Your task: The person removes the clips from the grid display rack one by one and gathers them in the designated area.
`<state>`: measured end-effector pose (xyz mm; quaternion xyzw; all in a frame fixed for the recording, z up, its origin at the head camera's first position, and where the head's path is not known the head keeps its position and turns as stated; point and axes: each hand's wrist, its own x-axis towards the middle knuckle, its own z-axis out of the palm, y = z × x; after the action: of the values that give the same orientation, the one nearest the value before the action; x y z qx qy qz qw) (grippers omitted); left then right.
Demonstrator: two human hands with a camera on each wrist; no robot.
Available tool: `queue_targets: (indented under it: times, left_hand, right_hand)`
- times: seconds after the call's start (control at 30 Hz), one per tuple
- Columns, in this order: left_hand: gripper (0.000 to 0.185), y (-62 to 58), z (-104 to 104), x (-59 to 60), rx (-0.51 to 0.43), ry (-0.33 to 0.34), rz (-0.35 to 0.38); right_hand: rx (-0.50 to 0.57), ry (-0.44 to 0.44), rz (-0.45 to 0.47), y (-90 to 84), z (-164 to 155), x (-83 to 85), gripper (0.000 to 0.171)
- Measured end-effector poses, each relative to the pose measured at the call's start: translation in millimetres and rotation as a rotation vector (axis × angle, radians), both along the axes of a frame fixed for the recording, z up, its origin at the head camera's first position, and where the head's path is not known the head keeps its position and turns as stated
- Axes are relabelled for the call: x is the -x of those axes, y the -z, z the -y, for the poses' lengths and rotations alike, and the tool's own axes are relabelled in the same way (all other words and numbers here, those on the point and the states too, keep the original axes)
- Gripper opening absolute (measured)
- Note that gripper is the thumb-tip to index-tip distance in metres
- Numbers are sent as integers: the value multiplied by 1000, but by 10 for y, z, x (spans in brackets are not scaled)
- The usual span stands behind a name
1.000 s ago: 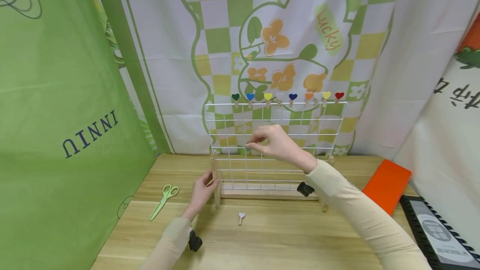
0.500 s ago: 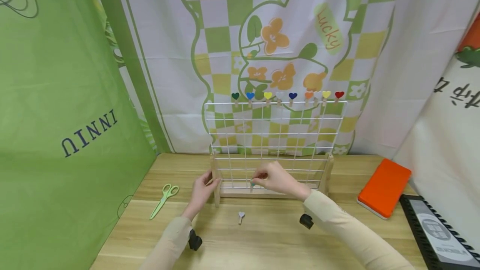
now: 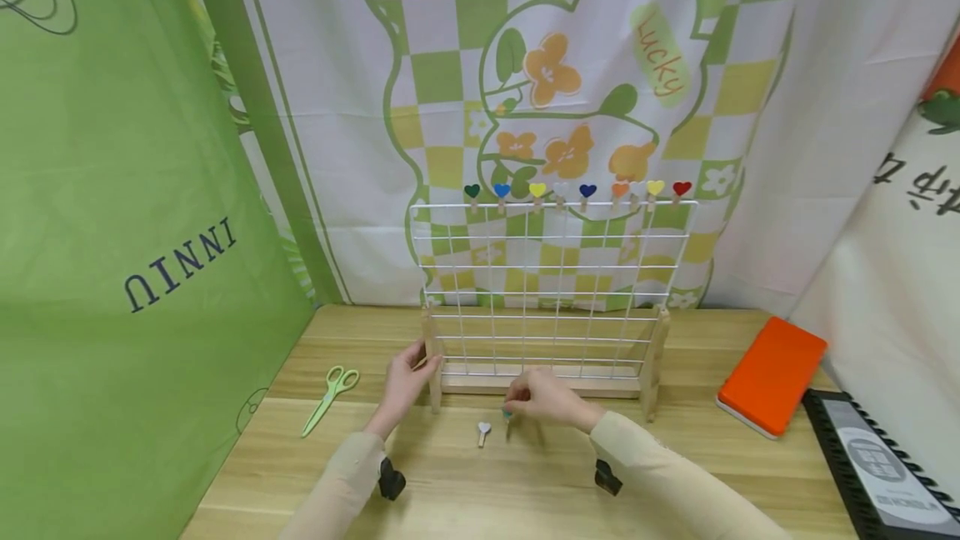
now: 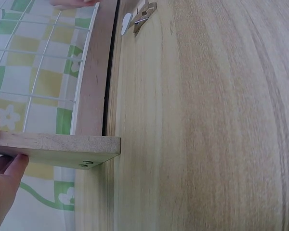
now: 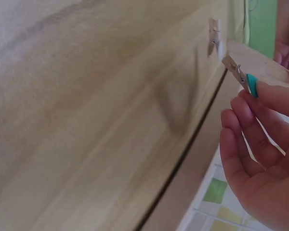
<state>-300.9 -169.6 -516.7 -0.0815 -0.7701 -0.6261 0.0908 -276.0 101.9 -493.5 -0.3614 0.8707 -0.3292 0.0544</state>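
My right hand (image 3: 546,400) pinches a small wooden clothespin (image 5: 238,72) with a teal heart by its heart end, low over the table in front of the rack. Its other fingers spread loosely beneath in the right wrist view. A second clothespin, with a pale heart (image 3: 483,429), lies on the tabletop just left of that hand. My left hand (image 3: 405,380) grips the left wooden leg (image 4: 62,147) of the white wire grid rack (image 3: 555,293), fingers on one side and thumb on the other. Several heart clothespins, including a red one (image 3: 681,189), stand along the rack's top wire.
Green scissors (image 3: 330,401) lie on the wooden table (image 3: 480,498) to the left. An orange notebook (image 3: 772,376) and a black spiral-bound book (image 3: 877,461) lie at the right. A patterned curtain (image 3: 442,77) hangs behind the rack.
My right hand has come down from mid-grid to near the tabletop, carrying the teal-heart clothespin. My left hand stays on the rack's leg.
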Motion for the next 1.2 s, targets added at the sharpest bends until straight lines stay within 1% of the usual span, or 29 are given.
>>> queue_targets:
  times: [0.17,0.4,0.6,0.87,1.03,1.2]
  left_hand:
    - [46,5,0,9,8,-8,0]
    - [46,10,-2,7,12,-10,9]
    - [48,5,4,8,14,-6,13]
    - [48,12,8,9,15,0,12]
    - [47,12,5,6,11,-6,15]
    - [47,18,1,9,5,-10,12]
  right_hand:
    - [-5,-5,3,84,25,-6,11]
    - [-5,-13,65,167,68,-3,11]
    - [7,-14,92,238,95,17,12]
    - [3,-20,97,261,124,9,14]
    - [5,-14,98,286,131,27,13]
    - [5,-26,89,321,132,35,10]
